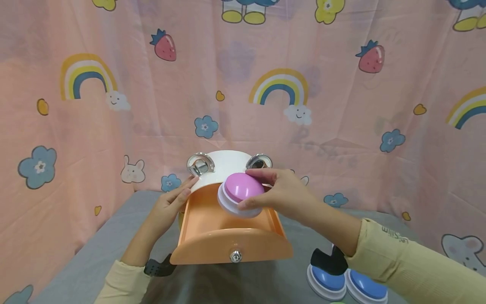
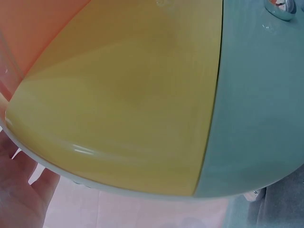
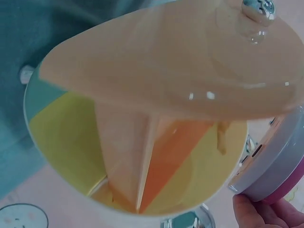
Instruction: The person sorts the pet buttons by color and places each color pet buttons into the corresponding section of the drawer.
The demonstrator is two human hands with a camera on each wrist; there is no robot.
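Observation:
A pink dome push button [image 1: 243, 187] on a white round base is held above the drawer by my right hand [image 1: 286, 194], thumb and fingers at its rim. In the right wrist view, the white base [image 3: 280, 154] shows its underside edge, with fingertips [image 3: 247, 213] below. The orange drawer [image 1: 205, 247], pulled out of a small white cabinet [image 1: 229, 162], has a silver knob [image 1: 236, 256]. My left hand [image 1: 168, 207] rests on the cabinet's left side, its fingers extended. The cabinet's lower front has yellow [image 2: 128, 95] and green [image 2: 256, 104] panels.
Two blue push buttons [image 1: 329, 279] with white bases lie on the grey cloth [image 1: 102, 249] at lower right, partly behind my right wrist strap. A green edge shows beside them. Chrome rings [image 1: 200, 164] sit on the cabinet's top corners. A patterned pink curtain [image 1: 235, 122] hangs behind.

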